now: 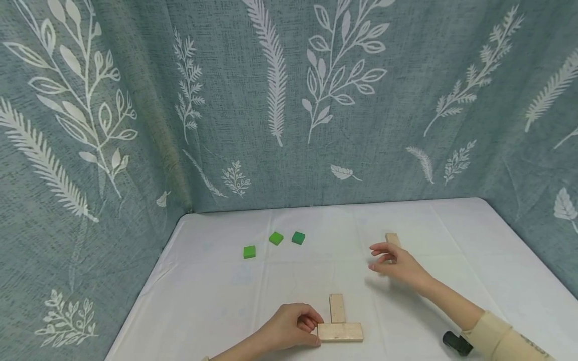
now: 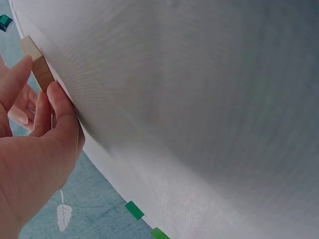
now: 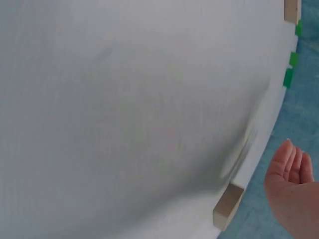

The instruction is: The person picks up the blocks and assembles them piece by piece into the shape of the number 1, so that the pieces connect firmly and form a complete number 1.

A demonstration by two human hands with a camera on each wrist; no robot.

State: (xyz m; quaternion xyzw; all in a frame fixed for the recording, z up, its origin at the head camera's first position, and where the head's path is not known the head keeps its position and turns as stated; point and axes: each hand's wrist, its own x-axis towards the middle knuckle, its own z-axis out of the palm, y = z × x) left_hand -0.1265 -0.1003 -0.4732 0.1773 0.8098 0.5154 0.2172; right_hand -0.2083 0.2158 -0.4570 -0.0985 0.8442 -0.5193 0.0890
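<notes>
My left hand (image 1: 293,326) pinches the left end of a long wooden block (image 1: 340,332) lying crosswise on the white table. In the left wrist view, the thumb and fingertips (image 2: 56,92) meet the end of that block (image 2: 37,62). A second wooden block (image 1: 336,308) lies lengthwise just behind it. My right hand (image 1: 397,263) hovers over the table with loosely bent fingers and nothing between them. Another wooden block (image 1: 393,239) lies just behind it, partly hidden by the hand. The right wrist view shows a wooden block (image 3: 228,206) on the table, apart from the right hand (image 3: 291,172).
Three small green blocks, one on the left (image 1: 249,251), one in the middle (image 1: 276,238) and a darker one (image 1: 298,237), sit toward the back. A black object (image 1: 457,343) lies by the right sleeve. A patterned curtain (image 1: 289,100) hangs around the table (image 1: 203,281).
</notes>
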